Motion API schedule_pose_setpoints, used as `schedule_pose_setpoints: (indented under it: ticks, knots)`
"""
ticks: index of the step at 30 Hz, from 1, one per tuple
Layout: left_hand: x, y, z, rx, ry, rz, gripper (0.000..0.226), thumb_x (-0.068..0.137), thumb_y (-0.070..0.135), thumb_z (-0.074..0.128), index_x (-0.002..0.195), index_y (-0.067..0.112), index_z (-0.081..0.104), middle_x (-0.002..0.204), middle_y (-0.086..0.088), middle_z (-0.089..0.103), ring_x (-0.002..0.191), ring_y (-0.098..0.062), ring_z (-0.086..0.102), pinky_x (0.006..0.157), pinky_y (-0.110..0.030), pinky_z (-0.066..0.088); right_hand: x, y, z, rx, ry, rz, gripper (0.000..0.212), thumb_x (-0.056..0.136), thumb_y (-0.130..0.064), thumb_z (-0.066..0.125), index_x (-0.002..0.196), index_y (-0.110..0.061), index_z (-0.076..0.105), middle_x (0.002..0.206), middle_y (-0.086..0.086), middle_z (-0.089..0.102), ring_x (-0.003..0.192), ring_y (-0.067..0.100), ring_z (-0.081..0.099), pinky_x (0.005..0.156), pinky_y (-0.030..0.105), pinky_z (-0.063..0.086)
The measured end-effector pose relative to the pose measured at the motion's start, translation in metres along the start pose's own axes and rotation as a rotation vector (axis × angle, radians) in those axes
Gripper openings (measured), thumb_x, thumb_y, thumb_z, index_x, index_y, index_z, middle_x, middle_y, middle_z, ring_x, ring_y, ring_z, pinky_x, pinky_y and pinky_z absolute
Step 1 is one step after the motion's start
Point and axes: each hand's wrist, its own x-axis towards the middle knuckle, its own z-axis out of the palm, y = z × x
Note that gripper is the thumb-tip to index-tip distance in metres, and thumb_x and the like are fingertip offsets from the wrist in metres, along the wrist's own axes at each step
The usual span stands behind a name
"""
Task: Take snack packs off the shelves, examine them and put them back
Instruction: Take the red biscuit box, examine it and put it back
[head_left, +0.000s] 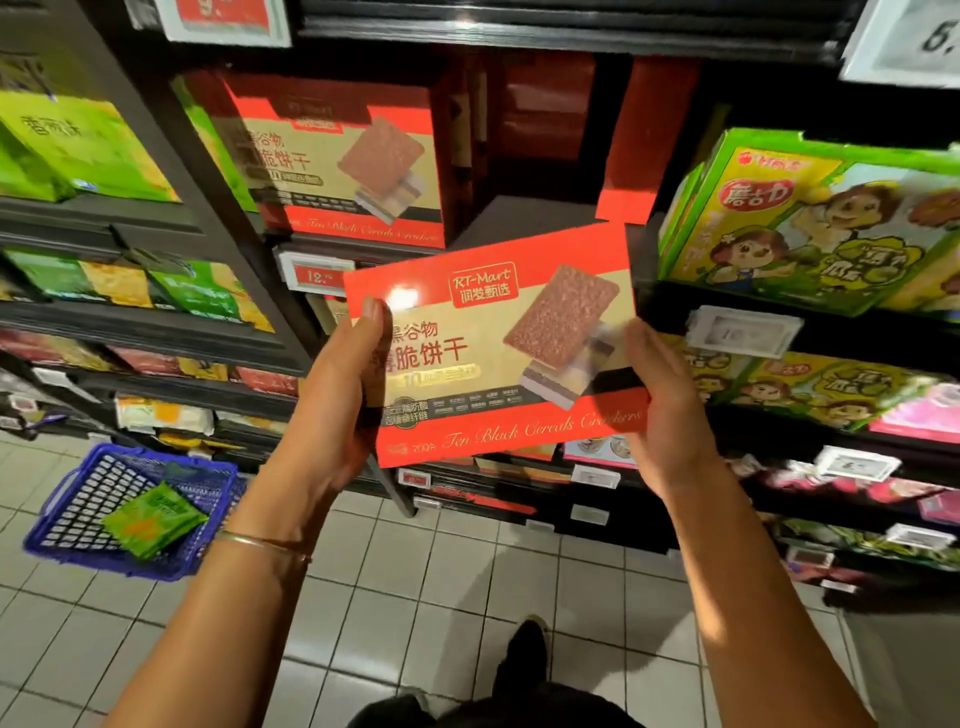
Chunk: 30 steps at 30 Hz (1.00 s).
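Observation:
A red and beige cracker box (498, 343), printed "Ten Black Cereals Crackers", is held up in front of the shelves with its front facing me. My left hand (337, 405) grips its left edge, thumb on the front. My right hand (665, 400) grips its right lower edge, thumb on the front. A matching red box (353, 161) stands on the shelf just above and behind, with a dark gap (540, 140) to its right.
Green cartoon-printed boxes (810, 223) fill the shelf to the right, green packs (78, 145) the shelf to the left. A blue basket (67, 514) holding a green pack (153, 517) sits on the tiled floor at lower left. Price tags line the shelf edges.

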Motion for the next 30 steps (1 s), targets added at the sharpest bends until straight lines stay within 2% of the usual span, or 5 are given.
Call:
schedule_pose_setpoints:
  ticks: [6, 12, 16, 23, 30]
  knots:
    - [-0.038, -0.010, -0.039, -0.098, -0.040, -0.018, 0.073, 0.094, 0.071, 0.043, 0.145, 0.022, 0.058, 0.134, -0.010, 0.071, 0.119, -0.031, 0.071, 0.086, -0.044, 0.063, -0.042, 0.004, 0.042, 0.024, 0.000, 0.094, 0.080, 0.083, -0.065, 0.073, 0.139, -0.012, 0.057, 0.134, 0.021, 0.065, 0.121, 0.041, 0.065, 0.108, 0.063, 0.047]
    - [-0.071, -0.026, -0.093, -0.117, 0.063, -0.045, 0.086, 0.080, 0.087, 0.043, 0.135, 0.026, 0.069, 0.128, -0.011, 0.075, 0.115, -0.035, 0.073, 0.096, -0.065, 0.056, -0.092, 0.032, 0.088, -0.039, 0.036, 0.130, 0.060, 0.090, -0.056, 0.070, 0.135, -0.019, 0.056, 0.129, 0.014, 0.069, 0.115, 0.036, 0.070, 0.100, 0.058, 0.054]
    - [-0.087, -0.034, -0.121, 0.007, 0.099, -0.014, 0.096, 0.059, 0.100, 0.056, 0.122, 0.030, 0.076, 0.119, -0.007, 0.078, 0.109, -0.029, 0.076, 0.099, -0.057, 0.056, -0.120, 0.048, 0.101, -0.080, 0.064, 0.168, 0.055, 0.084, -0.050, 0.072, 0.129, -0.020, 0.059, 0.117, 0.009, 0.074, 0.104, 0.033, 0.074, 0.089, 0.053, 0.059]
    - [-0.109, -0.043, -0.156, 0.124, -0.057, 0.198, 0.051, 0.105, 0.058, 0.050, 0.135, 0.019, 0.061, 0.129, -0.014, 0.071, 0.122, -0.036, 0.068, 0.104, -0.067, 0.050, -0.144, 0.063, 0.110, 0.018, 0.047, 0.210, 0.046, 0.091, -0.024, 0.064, 0.135, -0.011, 0.060, 0.124, 0.011, 0.073, 0.111, 0.029, 0.072, 0.083, 0.039, 0.060]
    - [-0.133, -0.037, -0.179, 0.094, -0.304, 0.163, 0.085, 0.084, 0.060, 0.077, 0.150, 0.018, 0.045, 0.129, -0.005, 0.071, 0.119, -0.024, 0.067, 0.091, -0.036, 0.058, -0.151, 0.083, 0.113, 0.081, 0.031, 0.176, 0.060, 0.073, 0.000, 0.053, 0.132, -0.010, 0.057, 0.115, 0.014, 0.070, 0.108, 0.030, 0.071, 0.080, 0.041, 0.061]
